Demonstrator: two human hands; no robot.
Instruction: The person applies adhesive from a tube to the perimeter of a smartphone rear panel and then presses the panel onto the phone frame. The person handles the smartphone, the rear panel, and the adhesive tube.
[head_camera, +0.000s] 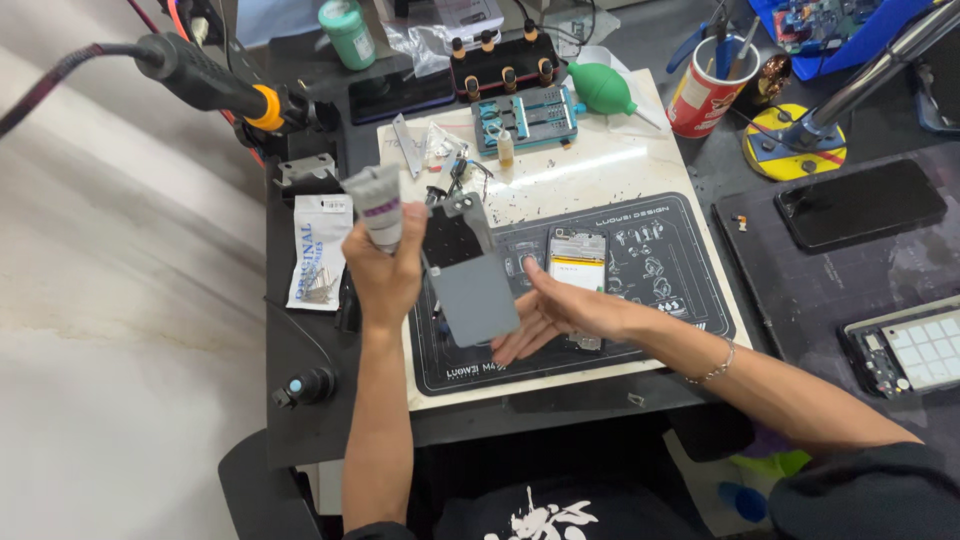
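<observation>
Two risks: left hand (385, 275), clenched on a tube (378, 205), may drip; open right hand (550, 315) could drop the grey plate (473, 298).

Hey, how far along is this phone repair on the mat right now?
Done: the phone lies opened on the work mat, its insides showing. In hand: the left hand grips a grey tube, and the right hand lies open beside a flat grey plate. Left: the phone is not yet closed up.
</observation>
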